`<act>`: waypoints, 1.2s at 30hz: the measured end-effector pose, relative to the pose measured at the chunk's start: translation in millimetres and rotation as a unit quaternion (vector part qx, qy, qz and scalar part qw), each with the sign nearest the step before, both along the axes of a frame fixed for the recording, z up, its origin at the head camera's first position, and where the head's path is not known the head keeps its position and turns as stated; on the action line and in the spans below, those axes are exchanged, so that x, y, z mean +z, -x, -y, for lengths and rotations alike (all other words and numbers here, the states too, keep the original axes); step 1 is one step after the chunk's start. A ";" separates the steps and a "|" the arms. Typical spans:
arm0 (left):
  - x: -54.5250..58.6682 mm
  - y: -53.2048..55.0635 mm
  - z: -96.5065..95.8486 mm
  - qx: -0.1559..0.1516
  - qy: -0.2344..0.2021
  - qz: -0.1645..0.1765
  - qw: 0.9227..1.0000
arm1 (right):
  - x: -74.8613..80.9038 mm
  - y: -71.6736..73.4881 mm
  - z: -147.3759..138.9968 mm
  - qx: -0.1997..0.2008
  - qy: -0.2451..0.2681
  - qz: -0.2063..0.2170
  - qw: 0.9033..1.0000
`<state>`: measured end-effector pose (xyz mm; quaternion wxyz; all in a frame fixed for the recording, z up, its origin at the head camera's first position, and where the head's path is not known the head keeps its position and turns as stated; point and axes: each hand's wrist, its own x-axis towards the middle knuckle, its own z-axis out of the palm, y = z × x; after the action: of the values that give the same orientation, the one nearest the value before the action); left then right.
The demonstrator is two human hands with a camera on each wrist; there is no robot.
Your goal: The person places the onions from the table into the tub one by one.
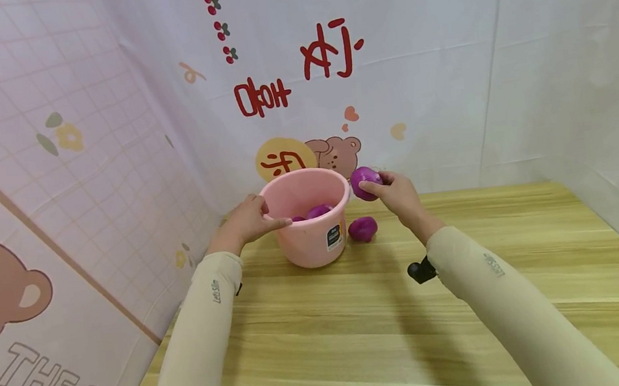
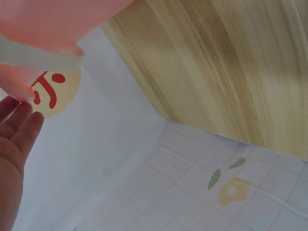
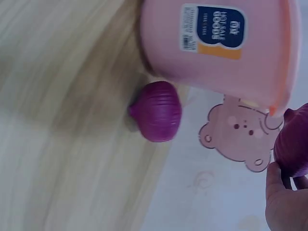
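Note:
A pink bucket (image 1: 307, 245) with a label on its side stands near the back of the table. My left hand (image 1: 245, 220) holds the bucket's left rim, thumb toward the front. Inside the bucket lie purple onions (image 1: 319, 211), partly hidden by the front wall. My right hand (image 1: 400, 195) grips another purple onion (image 1: 366, 183) between thumb and fingers, raised just right of the rim. One more purple onion (image 1: 363, 229) sits on the table beside the bucket, and the right wrist view shows that onion (image 3: 158, 111) whole, apart from the hand.
The wood-grain table (image 1: 328, 334) extends toward me and to the right. Behind it hangs a white printed sheet (image 1: 425, 86), close to the bucket. Another printed sheet (image 1: 100, 116) with a grid pattern closes off the left side.

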<state>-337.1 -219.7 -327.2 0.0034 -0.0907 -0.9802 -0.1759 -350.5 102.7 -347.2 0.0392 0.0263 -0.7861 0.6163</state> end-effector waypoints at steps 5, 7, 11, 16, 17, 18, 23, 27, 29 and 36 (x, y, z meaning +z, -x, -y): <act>-3.5 0.5 1.0 0.001 0.000 -0.002 1.000 | 12.9 0.2 12.7 0.009 0.000 0.010 1.000; -4.2 0.4 1.2 0.002 -0.001 -0.003 1.000 | 17.2 -1.3 20.2 0.014 -0.001 0.009 1.000; -5.3 0.5 1.7 0.005 -0.005 -0.004 1.000 | 21.4 -0.7 36.6 0.029 -0.001 0.004 1.000; -6.2 0.8 1.6 0.008 -0.007 -0.004 1.000 | 23.5 0.9 54.4 0.038 -0.010 0.015 0.999; -6.1 0.8 1.4 0.008 -0.009 -0.004 1.000 | 23.7 1.3 57.2 0.038 -0.016 0.018 0.999; -6.0 0.8 1.2 0.010 -0.009 -0.003 1.000 | 23.9 1.7 59.6 0.038 -0.018 0.020 0.999; -4.2 0.7 -0.1 0.009 -0.011 -0.003 1.000 | 23.8 4.7 66.2 0.036 -0.028 0.027 0.999; -2.8 0.2 -0.8 0.001 -0.011 -0.001 1.000 | 24.5 4.9 66.5 0.036 -0.031 0.026 0.999; -2.3 0.3 -0.7 0.000 -0.012 -0.001 1.000 | 24.9 4.6 65.8 0.035 -0.036 0.024 0.998; -2.2 0.6 1.1 -0.004 -0.003 -0.009 1.000 | 23.6 6.3 61.9 0.028 -0.042 0.015 0.999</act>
<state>-337.7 -220.8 -329.4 0.0116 -0.0957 -0.9792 -0.1785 -356.8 40.8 -323.6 0.0092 0.0404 -0.8105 0.5842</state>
